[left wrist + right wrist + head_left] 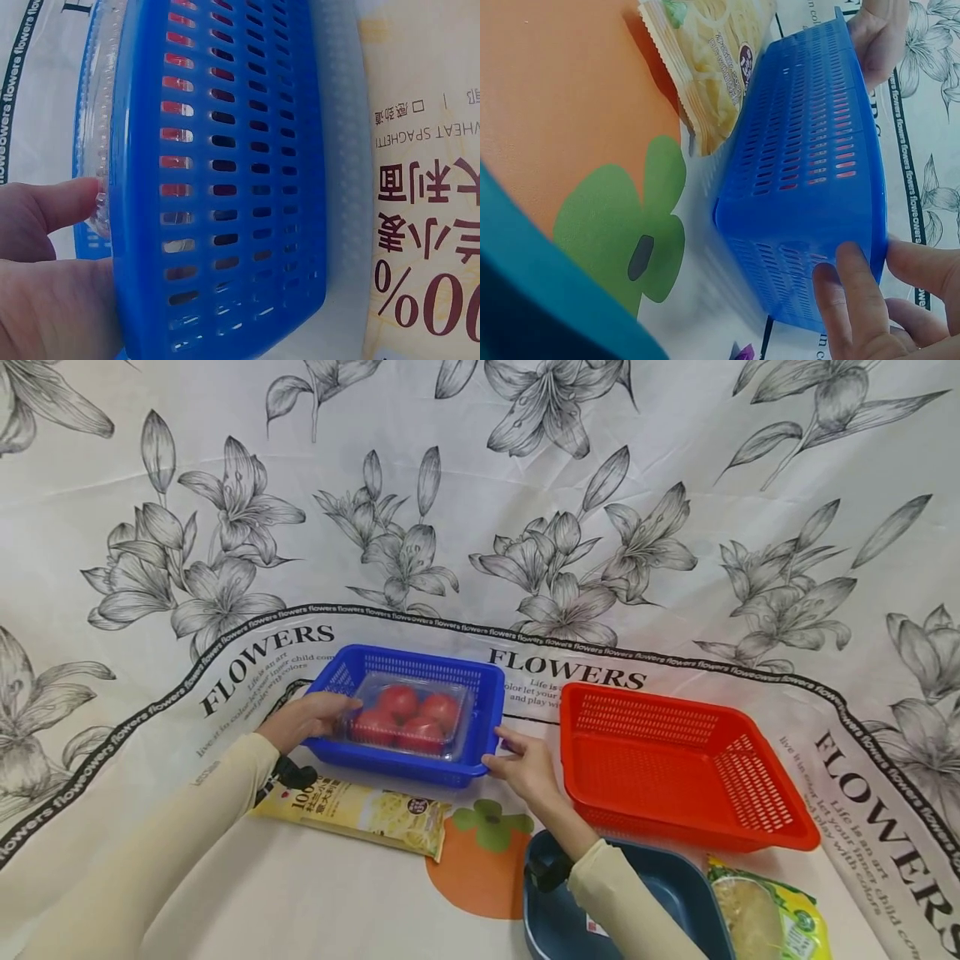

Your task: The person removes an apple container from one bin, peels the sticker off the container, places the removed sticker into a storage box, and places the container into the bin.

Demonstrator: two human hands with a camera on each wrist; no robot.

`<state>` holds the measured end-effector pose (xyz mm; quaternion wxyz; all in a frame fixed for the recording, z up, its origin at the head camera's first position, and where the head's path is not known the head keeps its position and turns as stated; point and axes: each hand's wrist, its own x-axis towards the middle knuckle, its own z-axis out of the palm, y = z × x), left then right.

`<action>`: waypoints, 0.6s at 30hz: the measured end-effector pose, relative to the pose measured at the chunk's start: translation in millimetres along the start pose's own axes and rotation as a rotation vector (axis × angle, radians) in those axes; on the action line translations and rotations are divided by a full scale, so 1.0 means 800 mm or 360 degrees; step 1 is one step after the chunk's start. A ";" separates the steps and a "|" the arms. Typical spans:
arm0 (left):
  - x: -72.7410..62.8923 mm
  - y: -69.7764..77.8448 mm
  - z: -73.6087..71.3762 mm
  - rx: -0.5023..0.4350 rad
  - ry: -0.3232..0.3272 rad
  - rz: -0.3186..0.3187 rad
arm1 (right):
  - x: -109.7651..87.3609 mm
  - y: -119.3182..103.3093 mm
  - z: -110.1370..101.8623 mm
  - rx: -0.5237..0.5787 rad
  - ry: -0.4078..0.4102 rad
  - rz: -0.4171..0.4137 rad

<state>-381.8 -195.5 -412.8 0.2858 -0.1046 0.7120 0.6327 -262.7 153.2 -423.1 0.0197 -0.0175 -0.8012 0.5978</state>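
A blue plastic basket (pixel 480 727) stands at the middle of the table. Inside it lies a clear lidded box of tomatoes (pixel 411 718). My left hand (pixel 315 717) grips the basket's left end, one fingertip reaching over the rim and touching the box; part of its grip is hidden. At the right end, my right hand (pixel 528 767) pinches the rim, with the thumb over the edge and fingers (pixel 864 300) against the outer wall. A yellow bag of pasta (pixel 360 814) labelled as wheat spaghetti lies just in front of the basket.
To the right stands a red basket (pixel 660 768). A dark blue tub (pixel 536 910) sits below my right forearm, with a yellow-green food packet (pixel 780 910) beside it. The flower-printed cloth (pixel 465 577) rises behind the baskets.
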 end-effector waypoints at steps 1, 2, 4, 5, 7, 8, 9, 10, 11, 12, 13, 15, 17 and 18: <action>0.002 0.002 0.001 0.0003 -0.0007 0.0006 | 0.000 -0.001 -0.001 0.0005 0.0006 -0.0002; 0.003 0.004 0.002 0.0001 -0.0013 0.0015 | 0.000 -0.001 -0.003 0.0006 0.0009 -0.0001; 0.005 0.006 0.004 0.0002 0.0008 0.0031 | 0.001 -0.002 -0.005 0.0015 0.0011 0.0002; 0.006 0.007 0.005 0.0017 0.0016 0.0041 | 0.002 -0.002 -0.005 0.0018 0.0011 0.0000; 0.006 0.006 0.008 0.0055 0.0057 0.0061 | 0.003 0.000 -0.005 0.0030 0.0011 0.0007; 0.005 0.005 0.010 0.0082 0.0095 0.0072 | 0.003 0.001 -0.005 0.0029 0.0007 0.0006; 0.004 0.002 0.011 0.0129 0.0138 0.0088 | 0.004 0.003 -0.004 0.0031 0.0002 0.0000; 0.003 0.000 0.012 0.0191 0.0184 0.0116 | 0.003 0.005 -0.004 0.0022 -0.0004 -0.0014; 0.001 -0.001 0.014 0.0277 0.0242 0.0161 | 0.003 0.006 -0.004 0.0004 -0.0009 -0.0041; -0.002 -0.003 0.016 0.0372 0.0298 0.0216 | 0.001 0.008 -0.005 -0.0013 -0.0022 -0.0072; -0.007 -0.003 0.019 0.0471 0.0356 0.0282 | -0.001 0.008 -0.006 -0.0046 -0.0034 -0.0109; -0.024 0.000 0.028 0.0712 0.0441 0.0443 | -0.006 0.006 -0.012 -0.0161 -0.0038 -0.0205; -0.047 0.008 0.044 0.0912 0.0518 0.0646 | -0.014 -0.003 -0.022 -0.0326 -0.0017 -0.0329; -0.062 0.013 0.054 0.1013 0.0566 0.0746 | -0.019 -0.010 -0.028 -0.0433 0.0005 -0.0389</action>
